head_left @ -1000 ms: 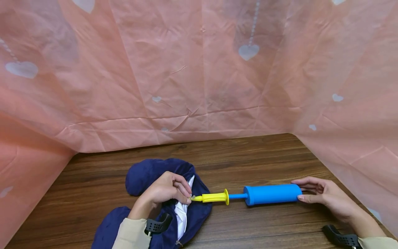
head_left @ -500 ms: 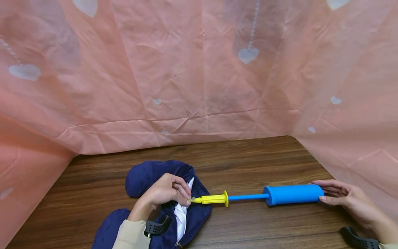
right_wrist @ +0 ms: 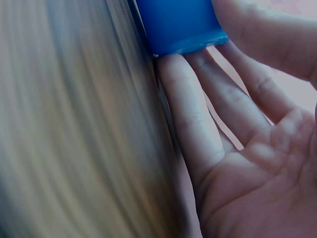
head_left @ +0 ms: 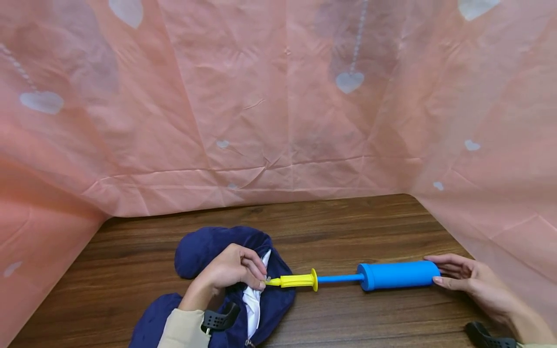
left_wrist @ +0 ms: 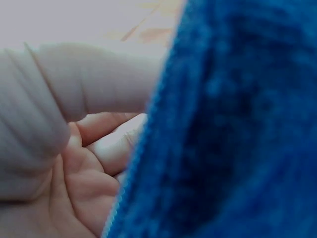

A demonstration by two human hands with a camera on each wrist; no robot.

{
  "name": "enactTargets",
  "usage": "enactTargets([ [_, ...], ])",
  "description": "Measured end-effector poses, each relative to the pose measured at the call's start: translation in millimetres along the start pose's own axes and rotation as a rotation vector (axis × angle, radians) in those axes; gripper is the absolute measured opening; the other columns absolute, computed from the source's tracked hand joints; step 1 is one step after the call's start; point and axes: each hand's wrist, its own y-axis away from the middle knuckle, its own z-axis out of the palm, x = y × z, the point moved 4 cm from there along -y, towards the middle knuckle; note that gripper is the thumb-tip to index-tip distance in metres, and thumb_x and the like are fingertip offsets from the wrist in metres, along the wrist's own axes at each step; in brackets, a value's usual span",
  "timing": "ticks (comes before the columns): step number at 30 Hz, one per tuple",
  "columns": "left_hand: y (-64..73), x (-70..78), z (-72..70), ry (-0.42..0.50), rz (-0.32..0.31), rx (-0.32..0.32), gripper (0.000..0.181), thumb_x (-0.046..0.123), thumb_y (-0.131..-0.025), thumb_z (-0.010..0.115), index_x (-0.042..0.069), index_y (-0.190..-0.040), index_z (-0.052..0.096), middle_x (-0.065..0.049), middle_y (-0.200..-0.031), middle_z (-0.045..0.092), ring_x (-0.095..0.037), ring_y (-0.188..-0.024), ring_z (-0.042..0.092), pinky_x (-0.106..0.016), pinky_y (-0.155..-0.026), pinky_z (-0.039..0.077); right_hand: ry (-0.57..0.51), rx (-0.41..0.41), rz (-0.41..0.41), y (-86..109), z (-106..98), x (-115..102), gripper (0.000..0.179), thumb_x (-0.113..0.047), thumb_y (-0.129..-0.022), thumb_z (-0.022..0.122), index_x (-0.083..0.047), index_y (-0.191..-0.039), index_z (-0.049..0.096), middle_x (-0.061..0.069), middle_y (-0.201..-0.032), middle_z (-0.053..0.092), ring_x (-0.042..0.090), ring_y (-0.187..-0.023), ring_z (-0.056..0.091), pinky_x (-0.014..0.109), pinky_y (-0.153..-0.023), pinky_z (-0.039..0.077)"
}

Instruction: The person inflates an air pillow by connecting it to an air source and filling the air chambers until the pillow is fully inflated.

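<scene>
A navy U-shaped neck pillow (head_left: 206, 247) lies on the table, its zip open on a white inner liner (head_left: 253, 309). Over that opening my left hand (head_left: 232, 267) pinches a small clear valve at the tip of a balloon hand pump. The pump's yellow handle (head_left: 298, 281) points at the pillow, and a stretch of blue rod shows between it and the blue barrel (head_left: 398, 275). My right hand (head_left: 476, 285) grips the barrel's far end between thumb and fingers. In the left wrist view, blue fabric (left_wrist: 237, 124) hides the left fingertips.
The wooden table (head_left: 348, 232) runs back to a pink curtain (head_left: 283, 121) with pale hearts, which hangs around the back and both sides. A black wrist strap (head_left: 219, 319) sits on the left wrist, close over the pillow.
My right hand first drew the blue barrel to the right, baring more rod, then pushed it partway back left. The left hand, handle and pillow have stayed nearly in place.
</scene>
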Motion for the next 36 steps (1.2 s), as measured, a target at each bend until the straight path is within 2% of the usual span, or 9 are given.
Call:
enactTargets([
  [2,0.3,-0.3,-0.4,0.002,-0.002,0.001,0.027,-0.003,-0.074,0.092,-0.005,-0.097,0.079,-0.012,-0.087,0.083,-0.017,-0.079,0.079,-0.026,-0.072,0.060,-0.027,-0.032,-0.026,-4.2,7.2,-3.9,0.041,0.010,-0.101,0.063,-0.003,-0.140,0.066,-0.025,-0.134,0.072,-0.013,-0.118,0.065,0.015,-0.088,0.056],
  [7,0.8,-0.8,-0.1,-0.009,-0.002,0.003,0.028,-0.002,-0.073,0.092,-0.005,-0.097,0.079,-0.010,-0.087,0.083,-0.017,-0.079,0.079,-0.026,-0.072,0.060,-0.053,-0.075,-0.042,-12.2,26.2,-11.6,0.040,0.008,-0.101,0.065,-0.001,-0.139,0.066,-0.023,-0.133,0.073,-0.007,-0.117,0.067,0.018,-0.089,0.058],
  [14,1.5,0.5,1.0,-0.005,0.001,0.013,0.026,-0.003,-0.072,0.092,-0.002,-0.094,0.079,-0.011,-0.087,0.083,-0.017,-0.079,0.079,-0.026,-0.071,0.060,-0.047,-0.128,-0.054,-20.8,52.3,-22.0,0.037,0.004,-0.101,0.067,0.005,-0.138,0.063,-0.026,-0.131,0.071,-0.005,-0.116,0.068,0.020,-0.089,0.059],
  [21,1.7,2.2,3.6,-0.002,0.018,0.010,0.026,-0.004,-0.072,0.091,-0.003,-0.095,0.079,-0.011,-0.086,0.082,-0.016,-0.078,0.078,-0.025,-0.071,0.059,-0.006,-0.139,-0.068,-24.0,72.5,-32.9,0.038,-0.003,-0.101,0.071,0.006,-0.137,0.062,-0.025,-0.130,0.070,-0.004,-0.116,0.067,0.021,-0.090,0.058],
  [31,2.2,1.5,5.1,0.000,0.021,0.000,0.026,-0.006,-0.073,0.090,-0.003,-0.096,0.079,-0.012,-0.087,0.083,-0.017,-0.078,0.079,-0.026,-0.071,0.060,0.000,-0.121,-0.093,-23.4,79.7,-34.9,0.038,-0.002,-0.099,0.073,0.006,-0.135,0.064,-0.023,-0.129,0.072,-0.002,-0.115,0.068,0.019,-0.090,0.058],
  [36,2.8,1.8,5.3,-0.004,0.003,0.002,0.025,-0.005,-0.073,0.090,-0.002,-0.095,0.079,-0.010,-0.086,0.082,-0.018,-0.079,0.079,-0.026,-0.071,0.060,0.013,-0.129,-0.046,-22.5,75.9,-35.0,0.040,-0.006,-0.100,0.073,0.005,-0.138,0.064,-0.025,-0.129,0.071,-0.003,-0.115,0.067,0.020,-0.091,0.058],
])
